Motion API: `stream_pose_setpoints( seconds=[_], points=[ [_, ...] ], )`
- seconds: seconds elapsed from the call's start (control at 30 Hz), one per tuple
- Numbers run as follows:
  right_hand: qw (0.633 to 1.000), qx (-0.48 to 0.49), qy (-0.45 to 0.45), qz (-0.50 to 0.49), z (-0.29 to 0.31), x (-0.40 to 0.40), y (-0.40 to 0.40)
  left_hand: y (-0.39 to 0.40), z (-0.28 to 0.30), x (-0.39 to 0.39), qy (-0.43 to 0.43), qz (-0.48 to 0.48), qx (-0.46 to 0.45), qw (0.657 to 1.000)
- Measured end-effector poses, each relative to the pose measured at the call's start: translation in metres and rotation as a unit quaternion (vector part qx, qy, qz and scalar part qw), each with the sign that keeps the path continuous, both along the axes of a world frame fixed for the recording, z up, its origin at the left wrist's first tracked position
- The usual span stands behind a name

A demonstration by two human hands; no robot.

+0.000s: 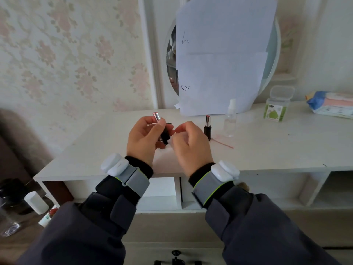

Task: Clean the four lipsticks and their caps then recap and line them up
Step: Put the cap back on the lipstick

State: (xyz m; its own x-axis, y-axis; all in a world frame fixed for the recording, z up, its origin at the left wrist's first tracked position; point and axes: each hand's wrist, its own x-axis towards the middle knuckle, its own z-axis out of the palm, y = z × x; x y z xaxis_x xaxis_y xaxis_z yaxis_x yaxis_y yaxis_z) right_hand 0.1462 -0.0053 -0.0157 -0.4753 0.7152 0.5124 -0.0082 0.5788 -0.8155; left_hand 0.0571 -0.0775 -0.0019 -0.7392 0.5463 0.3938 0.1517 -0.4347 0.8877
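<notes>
My left hand (145,138) holds an uncapped lipstick (157,117) with a silver tube, a red tip and a black base, tilted above the white dresser top (267,150). My right hand (191,144) pinches a small white wipe (172,141) against the black base of that lipstick. A second uncapped lipstick (207,127) with a black base and red tip stands upright on the dresser just right of my right hand. Other lipsticks and caps are hidden or not in view.
A clear spray bottle (230,119) stands behind the upright lipstick, with a thin red strip (223,143) lying beside it. A green-labelled plastic box (278,105) and a pack of wipes (330,105) sit at the back right. Paper sheets (223,60) cover a round mirror.
</notes>
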Motion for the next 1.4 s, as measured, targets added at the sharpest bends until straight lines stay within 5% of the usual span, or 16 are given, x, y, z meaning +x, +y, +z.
stream_pose_setpoints(
  seconds=[0.2, 0.6, 1.4],
  points=[
    [0.996, 0.071, -0.054, -0.008, 0.001, -0.001, -0.004, 0.001, 0.004, 0.002, -0.031, -0.036, 0.043, 0.998],
    [0.994, 0.105, -0.028, 0.024, -0.008, -0.004, 0.004, 0.0, -0.001, 0.0, 0.017, -0.029, -0.006, 0.999],
    [0.998, 0.052, -0.012, 0.032, -0.011, -0.006, 0.002, 0.0, -0.002, -0.001, -0.015, -0.043, 0.034, 0.998]
  ],
)
